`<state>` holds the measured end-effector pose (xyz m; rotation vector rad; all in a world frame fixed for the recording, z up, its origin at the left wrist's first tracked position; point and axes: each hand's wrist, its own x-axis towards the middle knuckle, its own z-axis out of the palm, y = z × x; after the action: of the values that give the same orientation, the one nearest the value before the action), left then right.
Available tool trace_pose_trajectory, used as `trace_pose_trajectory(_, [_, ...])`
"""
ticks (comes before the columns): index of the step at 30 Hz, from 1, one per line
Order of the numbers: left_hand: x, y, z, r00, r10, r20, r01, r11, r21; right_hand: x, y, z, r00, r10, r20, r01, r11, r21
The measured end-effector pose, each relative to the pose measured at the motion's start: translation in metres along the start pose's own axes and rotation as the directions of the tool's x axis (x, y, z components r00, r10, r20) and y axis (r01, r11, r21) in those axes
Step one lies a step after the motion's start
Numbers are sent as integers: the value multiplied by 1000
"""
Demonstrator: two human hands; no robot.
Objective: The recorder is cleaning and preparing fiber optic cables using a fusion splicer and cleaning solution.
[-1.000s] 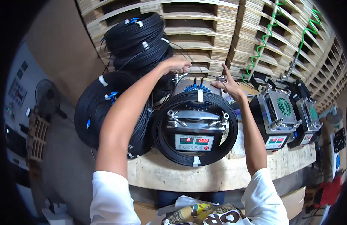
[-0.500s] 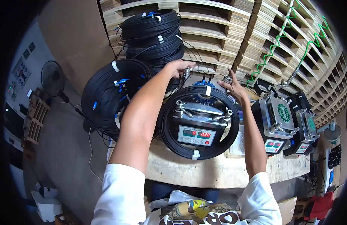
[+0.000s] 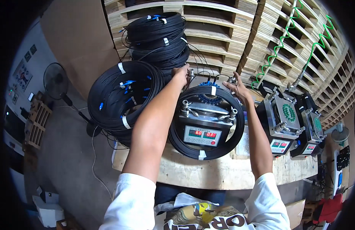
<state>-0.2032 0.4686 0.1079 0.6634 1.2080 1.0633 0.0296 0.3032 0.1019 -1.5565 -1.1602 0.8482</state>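
Note:
A metal winding machine (image 3: pixel 203 123) with a small lit display stands on the wooden bench (image 3: pixel 208 174). A black cable coil (image 3: pixel 235 132) with white ties is wrapped around it. My left hand (image 3: pixel 181 73) reaches over the coil's top left and grips a metal knob at the machine's rear. My right hand (image 3: pixel 238 88) rests on the coil's upper right edge, fingers curled at another metal knob. Blue connector ends (image 3: pixel 209 85) show at the top of the coil between my hands.
Stacked black cable coils (image 3: pixel 123 96) with blue connectors sit left of the machine, more (image 3: pixel 158 32) behind it. Two similar machines (image 3: pixel 284 120) stand to the right. Wooden racks (image 3: pixel 238 34) with green coiled hoses rise behind. A standing fan (image 3: pixel 56 80) is at the left.
My view has shifted, so the machine sits lower and more central in the picture. Both hands stay at the rear top of the coil; the right hand has lowered onto the coil's edge.

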Motion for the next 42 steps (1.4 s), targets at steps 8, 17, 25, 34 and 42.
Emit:
trace_pose_trajectory(8, [31,15,-18,987,-69,-148,79,995,67,9,0,14,1000,0,-7,0,1000,-23])
trace_pose_trajectory(17, [40,6,-19,994,-71,81,54,979,199,7,3,10,998,-48,-32,45,995,-84])
trace_pose_trajectory(25, [-16,41,-7,780,594,196,-592,600,538,4,6,13,995,-88,-53,81,989,-120])
trace_pose_trajectory(34, [-216,-26,-124,138,832,538,-980,37,194,-84,-2,0,717,-496,-489,435,867,-242])
trace_pose_trajectory(42, [-214,-65,-146,239,758,607,-900,-62,432,-187,-16,72,589,-731,-345,496,664,-559])
